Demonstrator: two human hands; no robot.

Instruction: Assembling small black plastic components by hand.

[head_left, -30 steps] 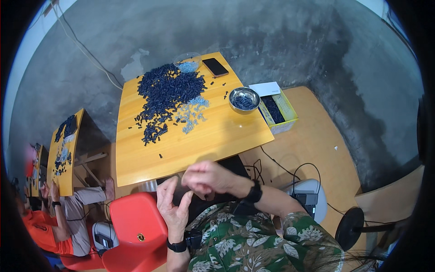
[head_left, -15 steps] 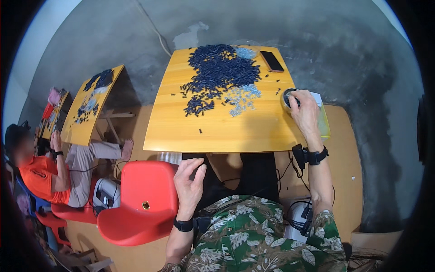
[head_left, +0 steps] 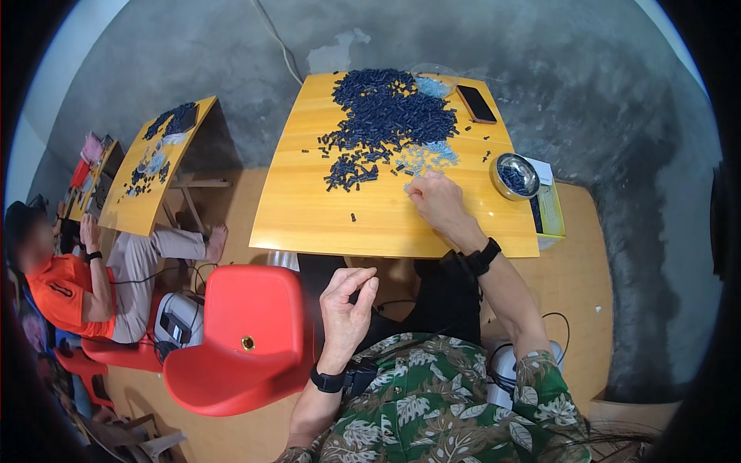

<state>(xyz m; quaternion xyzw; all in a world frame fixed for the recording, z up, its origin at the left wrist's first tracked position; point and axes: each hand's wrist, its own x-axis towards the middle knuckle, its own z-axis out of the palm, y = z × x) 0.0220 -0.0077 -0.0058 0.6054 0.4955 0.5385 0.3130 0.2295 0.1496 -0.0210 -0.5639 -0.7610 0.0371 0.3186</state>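
Observation:
My right hand (head_left: 441, 202) is over the table at the near edge of a scatter of small pale-blue clear pieces (head_left: 432, 156). Its fingertips are drawn together on the pieces, and what they hold, if anything, is too small to name. My left hand (head_left: 349, 305) hovers in front of the table's near edge, thumb and fingertips pinched; whatever is between them does not show. A large heap of small dark-blue tube-shaped pieces (head_left: 394, 116) covers the far middle of the table. A smaller group of dark pieces (head_left: 351, 171) lies nearer. One dark piece (head_left: 353, 217) lies alone.
A metal bowl (head_left: 517, 177) with dark pieces stands at the table's right edge, over a yellow box (head_left: 551, 212). A phone (head_left: 476, 104) and a clear dish of pale-blue pieces (head_left: 433, 83) are farther back. A red chair (head_left: 247, 309) and a person in orange (head_left: 73, 297) are left.
My right hand has left the metal bowl and moved left to the pale-blue pieces. My left hand stays pinched in front of the table. The view has shifted slightly.

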